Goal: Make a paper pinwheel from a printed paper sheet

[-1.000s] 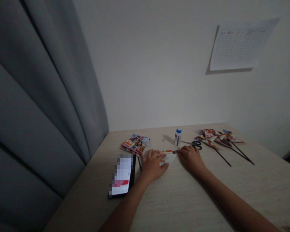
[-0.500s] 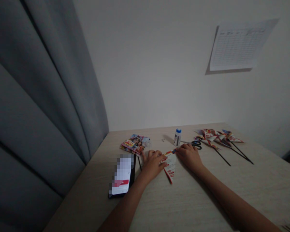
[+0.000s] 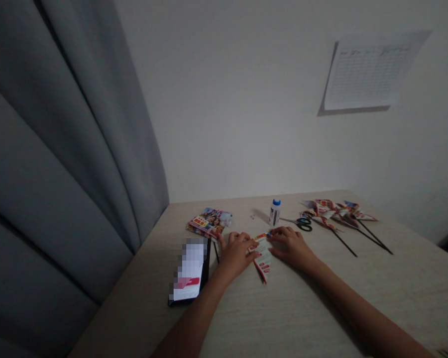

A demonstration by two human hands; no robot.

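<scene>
A folded piece of printed paper [image 3: 262, 257], white with red and a pointed lower end, lies on the table between my hands. My left hand [image 3: 239, 251] rests on its left edge with the fingers spread. At its upper right corner is my right hand [image 3: 289, 244], fingertips touching the paper, thumb apart from the fingers. Behind the paper stands a white glue bottle [image 3: 275, 214] with a blue cap. Black-handled scissors [image 3: 303, 223] lie just right of the bottle.
A phone [image 3: 189, 273] with a lit screen lies left of my left forearm, beside a thin black stick. Beyond it is a stack of colourful printed paper [image 3: 210, 222]. Paper pinwheels [image 3: 336, 213] on black sticks lie at the right. A grey curtain [image 3: 59, 149] hangs at the left.
My right hand has shifted slightly, with its thumb now lower and farther from the fingers. My left hand and the paper look nearly unchanged.
</scene>
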